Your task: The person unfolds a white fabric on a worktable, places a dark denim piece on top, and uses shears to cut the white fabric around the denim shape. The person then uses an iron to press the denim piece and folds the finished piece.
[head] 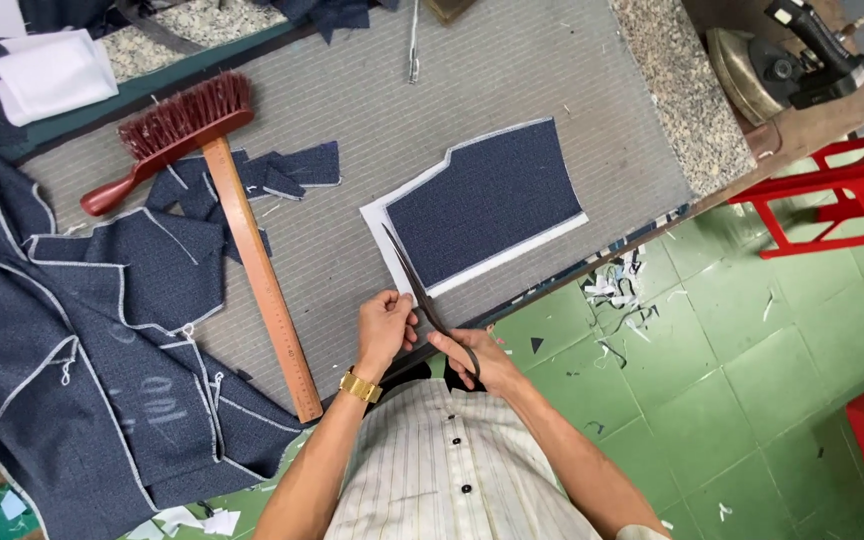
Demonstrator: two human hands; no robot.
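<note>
The right hand [474, 358] is closest to the person's striped shirt. Its fingers are curled shut through the dark handle loops of the long dark metal scissors [422, 290]. The scissor blades are closed and point up and away, with the tip over the white edge of the cloth piece. The left hand [384, 325] sits just beside the scissors. Its fingers are bent in and its fingertips pinch or touch the blade near the middle. A gold watch [360, 386] is on that wrist.

The blade could nick the left fingers, because they sit right on the sharp part. The tip could also snag the cloth under it.

Just past the hands lies the dark blue cloth piece with white backing [482, 205], flat on the grey striped table cover [352, 230]. Its near corner is close to the table edge, so it could slide off onto the green tiled floor [752, 380], where little scraps lie.

To the left, the long wooden ruler [260, 280] runs from the near edge up to a red bristle brush with a wooden handle [172, 135]. A big heap of dark blue cloth [82, 360] fills the left side. The table has open room in the middle and top. Far right stand a red stool [842, 190] and an old iron [752, 70].
</note>
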